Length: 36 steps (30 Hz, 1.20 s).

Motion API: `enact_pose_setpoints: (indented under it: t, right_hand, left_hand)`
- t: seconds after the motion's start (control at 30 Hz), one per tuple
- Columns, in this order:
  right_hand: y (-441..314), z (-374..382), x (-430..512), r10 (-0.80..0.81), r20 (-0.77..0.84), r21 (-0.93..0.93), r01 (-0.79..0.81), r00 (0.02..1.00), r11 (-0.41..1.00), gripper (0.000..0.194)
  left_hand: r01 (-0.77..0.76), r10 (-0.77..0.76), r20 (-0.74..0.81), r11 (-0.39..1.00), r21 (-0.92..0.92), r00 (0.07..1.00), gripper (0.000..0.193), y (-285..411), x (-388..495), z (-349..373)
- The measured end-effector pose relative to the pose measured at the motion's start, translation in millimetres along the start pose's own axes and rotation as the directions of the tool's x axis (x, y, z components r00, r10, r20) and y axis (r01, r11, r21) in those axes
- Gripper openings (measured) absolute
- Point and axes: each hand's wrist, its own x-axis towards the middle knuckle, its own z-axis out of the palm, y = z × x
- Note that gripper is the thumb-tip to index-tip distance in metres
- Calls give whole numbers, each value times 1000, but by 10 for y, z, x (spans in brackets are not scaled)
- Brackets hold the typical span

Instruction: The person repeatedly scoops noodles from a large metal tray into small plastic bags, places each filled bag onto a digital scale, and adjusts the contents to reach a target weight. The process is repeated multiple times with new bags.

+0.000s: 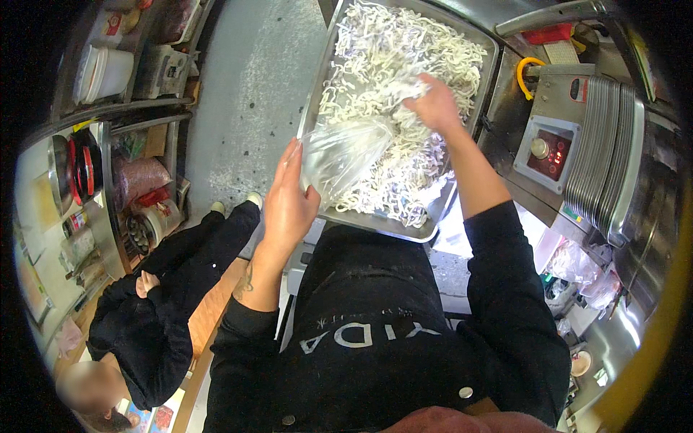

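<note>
A large rectangular metal tray (490, 70) lies before me, spread with pale strips that look like thick noodles (368, 86). My left hand (292, 200) is at the tray's left edge, its fingers against a clear plastic bag (346, 157) that lies over the strips; the fingertips are partly behind the film. My right hand (436, 105) is over the middle of the tray, fingers closed on some pale strips, slightly blurred. The far end of the bag lies a little left of and below my right hand.
On the right stand a control panel with a knob (547, 149) and a stack of metal trays (601, 157). At the left are shelves with a white plastic tub (111, 76) and a bucket (162, 216). Another person in black (146, 330) stands at the lower left.
</note>
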Motion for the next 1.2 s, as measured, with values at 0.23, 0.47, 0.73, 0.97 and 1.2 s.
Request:
enact_pose_setpoints:
  t: [0.23,0.47,0.73,0.97,1.2]
  right_hand:
    - [-343,-936,-259,83,11,656,-70,996,752,33]
    - [-792,-1361,-819,-118,314,711,-152,942,687,46]
    - [-412,-591,-734,-44,694,642,-591,718,489,31]
    - [48,103,-629,-270,644,629,-696,716,-346,15]
    - [-442,262,-766,433,358,880,-145,827,-452,29]
  left_hand:
    - [-110,121,-86,987,118,989,72,74,252,244]
    - [-289,291,-75,956,43,954,73,361,708,316]
    - [-622,650,222,760,-191,726,89,681,848,172]
    - [-528,589,280,806,-266,758,89,697,553,374]
    - [-17,110,135,834,-552,985,88,764,238,605]
